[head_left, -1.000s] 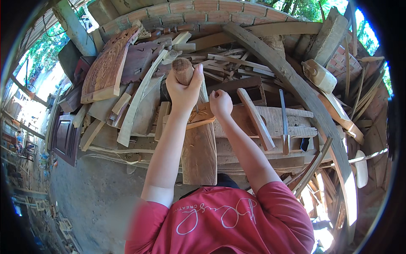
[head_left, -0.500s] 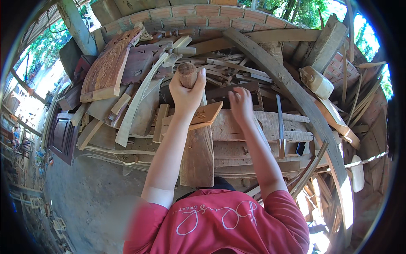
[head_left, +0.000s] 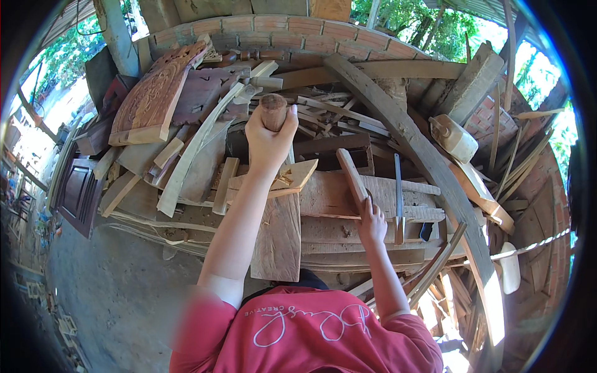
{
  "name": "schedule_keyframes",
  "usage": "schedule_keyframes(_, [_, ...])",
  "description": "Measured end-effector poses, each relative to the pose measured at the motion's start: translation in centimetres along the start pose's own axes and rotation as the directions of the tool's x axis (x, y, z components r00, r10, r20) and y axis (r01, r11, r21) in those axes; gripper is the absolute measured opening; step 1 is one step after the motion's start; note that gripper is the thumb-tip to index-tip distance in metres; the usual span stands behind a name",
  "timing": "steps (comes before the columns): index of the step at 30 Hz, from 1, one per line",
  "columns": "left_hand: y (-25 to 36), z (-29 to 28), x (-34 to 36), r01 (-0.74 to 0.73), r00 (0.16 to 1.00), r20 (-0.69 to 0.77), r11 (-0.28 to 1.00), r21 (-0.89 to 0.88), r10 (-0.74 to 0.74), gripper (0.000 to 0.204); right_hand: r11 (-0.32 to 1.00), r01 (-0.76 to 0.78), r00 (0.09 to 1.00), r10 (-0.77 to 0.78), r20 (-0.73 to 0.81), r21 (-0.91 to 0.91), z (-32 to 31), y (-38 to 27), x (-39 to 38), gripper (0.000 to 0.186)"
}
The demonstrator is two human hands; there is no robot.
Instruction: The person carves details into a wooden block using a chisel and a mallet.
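Note:
My left hand (head_left: pixel 267 137) is wrapped round a thick, upright wooden handle (head_left: pixel 273 112), its round top showing above the fist. What lies below the handle is hidden by the hand and forearm. Under that forearm is a light-brown wood piece (head_left: pixel 303 174) with shavings on it, lying across a wide plank (head_left: pixel 277 242) that points toward me. To the right, my right hand (head_left: pixel 372 224) grips the near end of a narrow wooden bar (head_left: pixel 352 175), which slants away over the bench. A long tool with a wooden handle and grey blade (head_left: pixel 398 186) is just right of this hand.
Carved wood panels (head_left: pixel 149 99) and loose strips are heaped at the far left. A long curved beam (head_left: pixel 423 146) crosses the right side, near a whitish plastic jug (head_left: pixel 454 138). A brick wall (head_left: pixel 270 40) closes the back. Concrete floor (head_left: pixel 118 292) shows at left.
My right hand has come back toward me and now shows the wooden bar in its grip. The left hand keeps its hold on the handle. The whole view has shifted slightly.

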State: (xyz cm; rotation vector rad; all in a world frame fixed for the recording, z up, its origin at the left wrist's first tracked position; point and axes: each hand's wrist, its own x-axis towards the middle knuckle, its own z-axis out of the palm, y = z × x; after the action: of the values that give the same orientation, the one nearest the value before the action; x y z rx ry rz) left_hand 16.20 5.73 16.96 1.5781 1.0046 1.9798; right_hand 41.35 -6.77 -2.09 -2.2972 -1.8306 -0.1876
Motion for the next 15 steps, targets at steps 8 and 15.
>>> schedule_keyframes(8, [-0.1,-0.2,0.4,0.104,0.994,0.039,0.994,-0.020,-0.103,0.018,0.990,-0.057,0.974,0.083,0.212,-0.130,-3.2,1.3,2.9,0.048])
schedule_keyframes(15, [0.1,0.5,0.2,-0.020,1.000,0.013,0.993,0.113,0.018,0.025,0.996,0.000,0.848,0.045,0.528,-0.086,-10.3,1.0,8.4,0.050])
